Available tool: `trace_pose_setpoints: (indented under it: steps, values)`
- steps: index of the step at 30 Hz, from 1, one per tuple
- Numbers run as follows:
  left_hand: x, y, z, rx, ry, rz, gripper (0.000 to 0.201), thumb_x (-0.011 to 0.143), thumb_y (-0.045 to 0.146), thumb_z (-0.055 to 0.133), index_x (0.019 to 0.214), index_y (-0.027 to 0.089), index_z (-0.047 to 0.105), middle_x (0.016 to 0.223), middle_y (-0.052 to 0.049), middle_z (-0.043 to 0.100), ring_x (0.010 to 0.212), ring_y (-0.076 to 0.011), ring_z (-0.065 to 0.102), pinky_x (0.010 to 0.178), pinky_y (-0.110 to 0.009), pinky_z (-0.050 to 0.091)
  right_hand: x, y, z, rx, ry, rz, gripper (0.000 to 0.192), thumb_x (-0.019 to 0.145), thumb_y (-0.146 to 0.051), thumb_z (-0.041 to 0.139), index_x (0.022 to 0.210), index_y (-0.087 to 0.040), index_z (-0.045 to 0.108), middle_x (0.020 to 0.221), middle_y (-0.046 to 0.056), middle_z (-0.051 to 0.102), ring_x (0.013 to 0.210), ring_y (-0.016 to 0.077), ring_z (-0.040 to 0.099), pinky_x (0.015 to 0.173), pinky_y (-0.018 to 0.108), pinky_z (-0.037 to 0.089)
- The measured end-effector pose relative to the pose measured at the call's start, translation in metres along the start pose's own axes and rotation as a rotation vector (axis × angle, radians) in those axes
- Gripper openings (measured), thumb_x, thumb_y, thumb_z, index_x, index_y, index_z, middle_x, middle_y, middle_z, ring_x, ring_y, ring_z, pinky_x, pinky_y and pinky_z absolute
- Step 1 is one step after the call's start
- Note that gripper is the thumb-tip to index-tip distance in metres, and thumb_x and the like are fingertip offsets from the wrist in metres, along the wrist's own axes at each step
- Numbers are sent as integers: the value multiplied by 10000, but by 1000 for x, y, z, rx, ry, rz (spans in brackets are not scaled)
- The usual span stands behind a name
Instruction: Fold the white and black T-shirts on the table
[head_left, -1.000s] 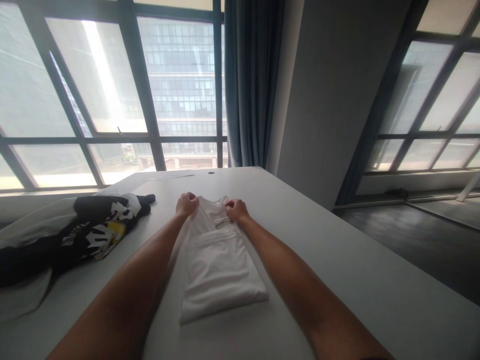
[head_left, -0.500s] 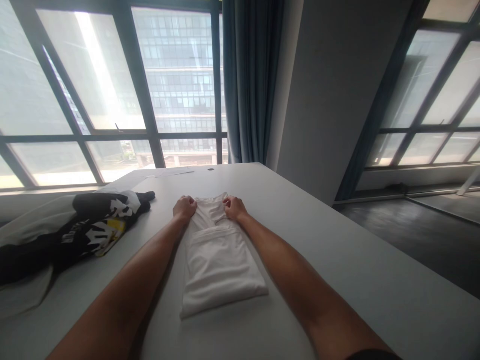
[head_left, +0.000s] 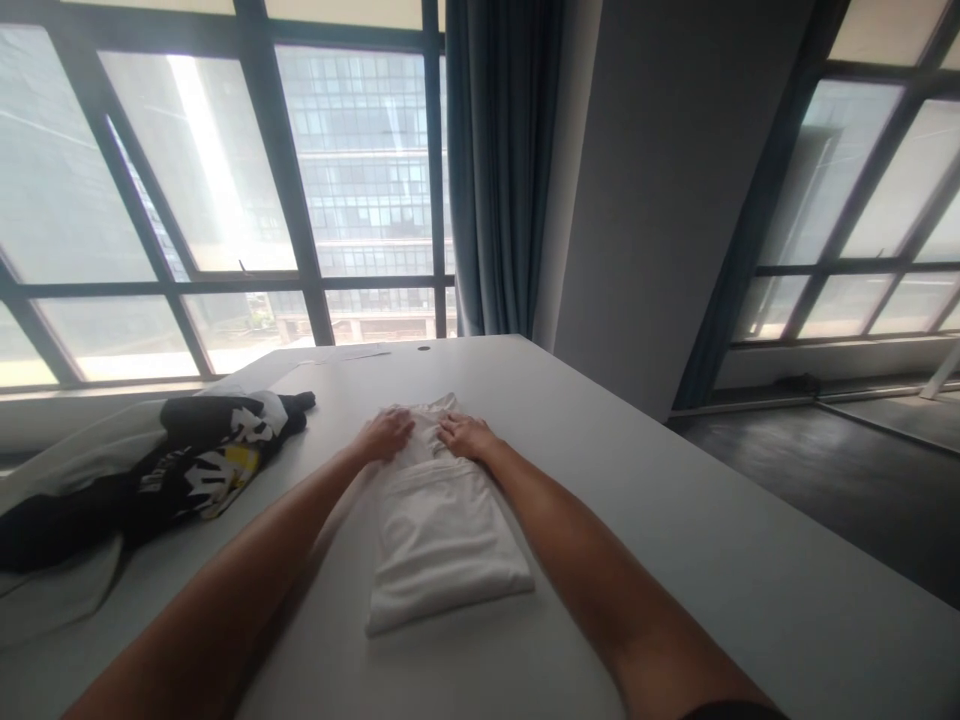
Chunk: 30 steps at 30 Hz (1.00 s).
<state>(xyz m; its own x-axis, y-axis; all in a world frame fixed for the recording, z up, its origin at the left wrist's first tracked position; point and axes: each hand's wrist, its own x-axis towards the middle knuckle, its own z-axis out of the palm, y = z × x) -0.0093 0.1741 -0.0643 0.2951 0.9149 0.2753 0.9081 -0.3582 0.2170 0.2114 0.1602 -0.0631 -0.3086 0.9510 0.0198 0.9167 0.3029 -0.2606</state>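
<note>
Broad, smooth-topped white desk (head_left: 720, 560): underlies both hands and extends to either side of them; presumably chosen as a flat, firm support for thin cloth.

Crumpled heap of black, grey and white fabric with white and yellow print (head_left: 161, 465): on the desk, to the left of the left hand and well apart from it; likely set aside there so that the space around the hands is free.

Folded, thin white cloth garment (head_left: 450, 545): on the desk. Its narrower far portion lies beneath the hands, one raised corner just beyond the right; its thicker, near-rectangular folded portion lies on the near side of the hands, between the bare forearms (head_left: 577, 550). Placed lengthwise, probably to let both sides be reached evenly.

Left hand (head_left: 386, 435) and right hand (head_left: 466, 437): a pair, near each other, palms down, fingers loosely extended over the cloth, nothing visibly gripped; thumbs not clear. Position suggests light pressure to keep layers flat.

Small dark round disc (head_left: 424, 349): in the desk top, beyond the hands.
</note>
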Motion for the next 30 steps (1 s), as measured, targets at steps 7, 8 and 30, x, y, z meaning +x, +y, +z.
trace_pose_setpoints:
  steps: [7, 8, 30]
  values:
    - [-68, -3, -27, -60, -167, 57, 707, 996, 542, 200, 1564, 127, 273, 1649, -122, 209, 1526, -265, 164, 1217, -484, 213, -26, 4, -7, 151, -57, 42, 610, 1031, -471, 308, 1574, -194, 279, 1647, 101, 209, 1523, 228, 165, 1228, 481, 127]
    - [-82, 1, -35, -89, -166, 124, 698, 990, 551, 237, 1542, 135, 331, 1632, -124, 270, 1514, -265, 217, 1214, -467, 238, -34, 6, -9, 146, -42, 33, 600, 1022, -426, 367, 1562, -173, 313, 1635, 117, 245, 1515, 233, 197, 1227, 435, 167]
    - [-203, 40, -71, -223, -278, 579, 484, 852, 462, 682, 1310, 310, 639, 1464, -76, 555, 1331, -294, 524, 1113, -454, 417, -169, 16, -32, 216, -176, -444, 527, 748, -134, 686, 1243, -313, 709, 1490, 57, 504, 1354, 286, 487, 1150, 432, 367]
